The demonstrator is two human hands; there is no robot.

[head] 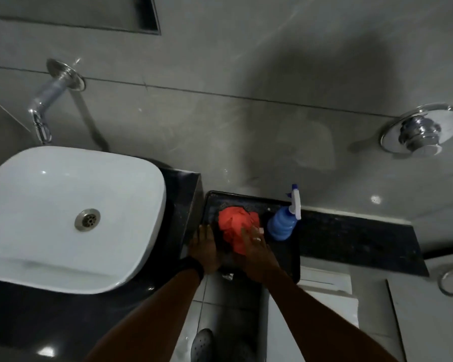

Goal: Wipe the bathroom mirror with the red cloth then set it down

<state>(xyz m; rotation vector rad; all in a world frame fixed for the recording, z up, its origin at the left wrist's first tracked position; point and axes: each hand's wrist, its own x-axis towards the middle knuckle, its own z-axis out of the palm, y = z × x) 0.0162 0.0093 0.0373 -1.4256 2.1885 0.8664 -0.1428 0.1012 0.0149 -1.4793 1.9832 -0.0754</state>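
The red cloth [234, 224] lies crumpled on a dark tray [285, 254] that sits on the low black ledge right of the sink. My right hand [256, 250] rests on the near side of the cloth, fingers spread over it, a ring on one finger. Beside the cloth, my left hand [204, 250] lies flat on the tray's left edge, fingers together and holding nothing. Only the lower corner of the mirror [89, 11] shows, at the top left of the wall.
A blue spray bottle [283, 223] stands on the tray just right of the cloth. The white basin [63, 218] and wall tap [50, 100] are at left. A chrome wall valve [420, 133] is at right. Grey tiled wall behind; a shoe [202, 344] on the floor below.
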